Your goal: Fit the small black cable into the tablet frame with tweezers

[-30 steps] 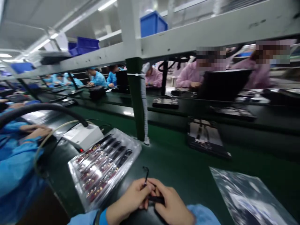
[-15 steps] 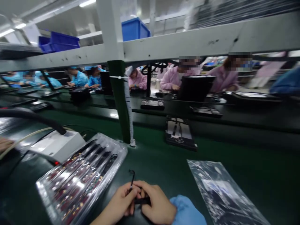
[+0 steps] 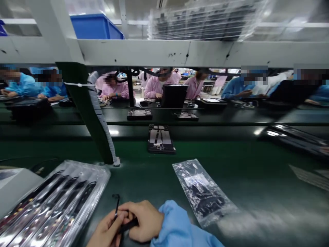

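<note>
Low in the middle of the view, my left hand [image 3: 106, 230] and my right hand [image 3: 142, 221] meet over the green bench. Both are closed on one small black part [image 3: 120, 219]. A thin stalk with a hooked end rises from my left fingertips, and a dark flat piece sits under my right thumb. A clear plastic tray [image 3: 55, 202] of long dark strips lies just left of my hands. To their right lies a clear plastic bag [image 3: 203, 192] with dark contents.
A green post [image 3: 87, 116] rises behind the tray, under a grey shelf beam [image 3: 180, 53] bearing a blue bin [image 3: 95, 26]. A dark device [image 3: 161, 139] lies further back on the belt. A white box [image 3: 12, 183] sits at the far left. Other workers sit at the far benches.
The view has swung to the right, so the tray, post and bag now sit further left. My hands stay joined on the small black part. The neighbour's blue sleeve at left is out of view.
</note>
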`<move>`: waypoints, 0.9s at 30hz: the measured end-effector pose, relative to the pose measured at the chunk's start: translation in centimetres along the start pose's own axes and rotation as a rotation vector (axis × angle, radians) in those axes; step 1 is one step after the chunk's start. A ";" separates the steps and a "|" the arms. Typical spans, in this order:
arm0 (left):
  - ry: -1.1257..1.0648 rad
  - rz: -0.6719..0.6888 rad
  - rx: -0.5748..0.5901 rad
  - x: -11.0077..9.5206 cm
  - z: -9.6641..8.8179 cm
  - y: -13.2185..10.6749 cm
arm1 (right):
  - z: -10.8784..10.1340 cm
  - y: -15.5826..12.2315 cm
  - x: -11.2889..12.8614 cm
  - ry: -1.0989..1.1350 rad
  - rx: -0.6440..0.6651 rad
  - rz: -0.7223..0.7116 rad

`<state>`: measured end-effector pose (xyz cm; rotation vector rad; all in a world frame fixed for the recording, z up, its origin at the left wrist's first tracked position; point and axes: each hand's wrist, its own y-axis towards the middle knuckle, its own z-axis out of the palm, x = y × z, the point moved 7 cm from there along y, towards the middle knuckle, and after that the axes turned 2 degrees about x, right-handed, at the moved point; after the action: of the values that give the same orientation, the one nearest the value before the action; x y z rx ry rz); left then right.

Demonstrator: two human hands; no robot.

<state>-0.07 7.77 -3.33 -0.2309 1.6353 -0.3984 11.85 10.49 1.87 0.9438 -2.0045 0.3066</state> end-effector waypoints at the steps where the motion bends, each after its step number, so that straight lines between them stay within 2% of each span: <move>1: -0.005 0.009 -0.008 0.0 0.0 -0.1 | -0.1 0.0 0.0 -0.016 0.000 0.002; 6: -0.058 0.022 -0.030 -0.2 0.1 -0.1 | 0.0 -0.2 0.1 -0.012 -0.003 -0.015; 8: -0.081 0.025 -0.047 -0.4 0.0 -0.1 | 0.0 -0.4 0.3 -0.010 -0.044 -0.029; 10: -0.112 0.031 -0.072 -0.7 -0.1 -0.1 | -0.3 -0.5 0.7 -0.060 -0.151 -0.051; 13: -0.200 0.033 -0.077 -1.3 -0.4 -0.1 | -1.6 -1.3 2.2 -0.104 -0.419 -0.159; 15: -0.312 -0.018 -0.065 -1.3 -0.5 -0.2 | -2.7 -2.2 3.4 -0.065 -0.567 -0.242; 18: -0.532 -0.114 -0.108 -1.3 -0.3 -0.4 | -4.4 -4.0 4.1 -0.006 -0.641 -0.259; 20: -0.679 -0.172 -0.097 -1.8 0.9 -0.8 | -6.4 -6.5 2.8 0.125 -0.750 -0.155; 21: -0.744 -0.216 -0.046 -2.2 2.0 -0.9 | -7.7 -8.4 1.6 0.217 -0.841 -0.079; 23: -0.828 -0.316 0.110 -3.5 4.8 -1.2 | -10.0 -13.7 -1.6 0.443 -1.115 0.112; 25: -0.838 -0.352 0.235 -5.5 7.4 -0.8 | -11.7 -19.1 -3.8 0.516 -1.262 0.180; 27: -0.812 -0.289 0.242 -7.8 9.0 0.9 | -12.8 -24.5 -5.6 0.569 -1.410 0.229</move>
<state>9.76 10.45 2.88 -0.3870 0.7487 -0.6190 39.16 3.36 1.63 -0.2644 -1.2770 -0.6167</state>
